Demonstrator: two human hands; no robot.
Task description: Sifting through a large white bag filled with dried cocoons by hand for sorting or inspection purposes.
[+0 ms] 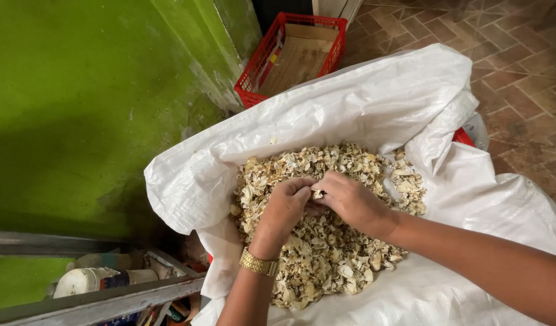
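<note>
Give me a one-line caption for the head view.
Both hands, left hand and right hand, pinch one dried flake above a flake-filled white sack.

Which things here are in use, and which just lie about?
In use: left hand, right hand, small piece between them, dried flakes, white sack.
Lying about: red crate, white jar.

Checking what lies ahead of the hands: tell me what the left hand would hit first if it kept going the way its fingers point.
The left hand points up-right at the right hand, and would likely meet its fingers at once, with a small shell piece between them.
</note>
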